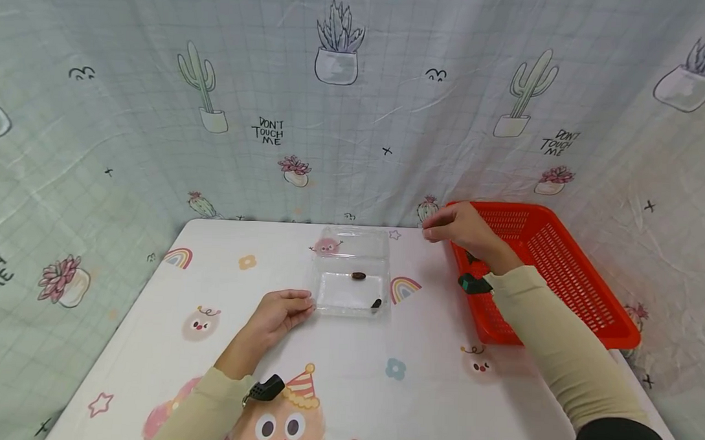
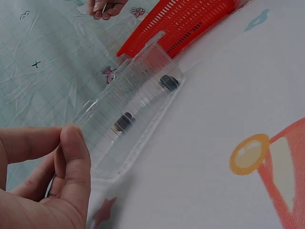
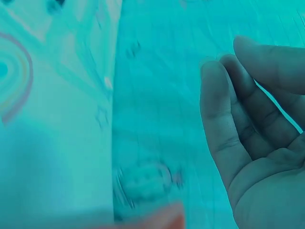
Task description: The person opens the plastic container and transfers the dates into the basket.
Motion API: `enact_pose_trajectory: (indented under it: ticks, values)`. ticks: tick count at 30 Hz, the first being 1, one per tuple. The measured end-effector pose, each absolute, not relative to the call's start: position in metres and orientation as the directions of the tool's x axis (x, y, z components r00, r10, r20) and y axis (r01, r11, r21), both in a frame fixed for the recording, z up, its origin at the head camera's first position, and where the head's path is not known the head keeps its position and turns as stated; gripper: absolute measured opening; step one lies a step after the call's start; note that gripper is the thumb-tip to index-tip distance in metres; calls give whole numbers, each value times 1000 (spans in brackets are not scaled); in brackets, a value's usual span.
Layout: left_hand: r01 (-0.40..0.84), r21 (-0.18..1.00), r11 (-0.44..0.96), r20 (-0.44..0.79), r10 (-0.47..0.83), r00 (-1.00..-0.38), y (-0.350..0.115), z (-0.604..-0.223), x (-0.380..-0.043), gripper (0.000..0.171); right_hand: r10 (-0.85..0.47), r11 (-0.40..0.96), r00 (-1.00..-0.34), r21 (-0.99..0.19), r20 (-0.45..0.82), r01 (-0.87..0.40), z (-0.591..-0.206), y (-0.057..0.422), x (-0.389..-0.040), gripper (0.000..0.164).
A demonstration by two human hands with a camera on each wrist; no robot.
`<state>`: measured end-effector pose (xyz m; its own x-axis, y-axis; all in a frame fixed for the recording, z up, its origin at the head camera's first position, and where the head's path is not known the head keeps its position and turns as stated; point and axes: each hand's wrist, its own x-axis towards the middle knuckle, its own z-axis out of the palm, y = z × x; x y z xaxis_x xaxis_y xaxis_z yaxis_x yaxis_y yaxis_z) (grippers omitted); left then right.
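A clear plastic box (image 1: 335,290) lies on the table with its lid (image 1: 360,245) folded back. Inside it are a small dark brown oval item (image 1: 359,276) and a small black item (image 1: 376,304); their kind is not clear. My left hand (image 1: 282,313) pinches the box's left edge between thumb and fingers, close up in the left wrist view (image 2: 52,176). At the near left rim of a red plastic basket (image 1: 595,287), my right hand (image 1: 465,232) hovers with loosely bent fingers. Nothing shows between its thumb and fingertips (image 3: 217,81) in the right wrist view.
Partly hidden by my right wrist, a small dark item (image 1: 470,257) shows in the basket. A white patterned cloth (image 1: 428,404) covers the table. Behind the table and at both sides hangs a printed curtain (image 1: 356,116).
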<state>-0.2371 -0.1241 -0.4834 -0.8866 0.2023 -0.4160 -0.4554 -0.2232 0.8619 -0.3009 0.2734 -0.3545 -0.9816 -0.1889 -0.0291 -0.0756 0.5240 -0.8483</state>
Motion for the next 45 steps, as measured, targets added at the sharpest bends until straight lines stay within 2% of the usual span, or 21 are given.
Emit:
enact_pose_trajectory:
  ticks: [5, 10, 15, 18, 25, 30, 33, 37, 40, 45]
  values:
    - [-450, 865, -223, -409, 208, -888, -125, -485, -235, 44, -245, 544, -966, -837, -82, -67, -370, 240, -301, 23]
    - [-454, 863, -221, -414, 205, -887, -125, -484, -235, 44, -301, 561, -940, -827, -160, -39, -391, 208, -301, 17]
    - [-454, 862, -227, -415, 199, -888, -125, -483, -236, 43, -344, 587, -923, -807, -173, -68, -416, 174, -301, 19]
    - [-451, 864, -225, -412, 202, -889, -124, -482, -236, 44, -331, 619, -931, -780, -152, -93, -432, 155, -302, 23]
    - [-449, 864, -226, -403, 224, -888, -121, -482, -235, 45, -197, 738, -972, -672, -127, -62, -453, 129, -298, 28]
    - [-441, 867, -233, -398, 209, -893, -120, -481, -236, 44, -212, 814, -975, -564, -61, -141, -458, 121, -298, 30]
    - [-445, 865, -231, -402, 209, -891, -121, -481, -236, 44, -255, 842, -967, -495, -21, -212, -460, 119, -298, 25]
    - [-452, 863, -225, -414, 198, -889, -123, -482, -237, 45, -336, 857, -942, -423, -28, -293, -460, 116, -299, 15]
    - [-452, 864, -224, -418, 184, -890, -123, -483, -237, 43, -370, 842, -929, -432, -27, -323, -459, 116, -301, 11]
    - [-450, 862, -233, -420, 169, -892, -120, -482, -237, 42, -373, 781, -928, -543, -10, -308, -455, 120, -302, 11]
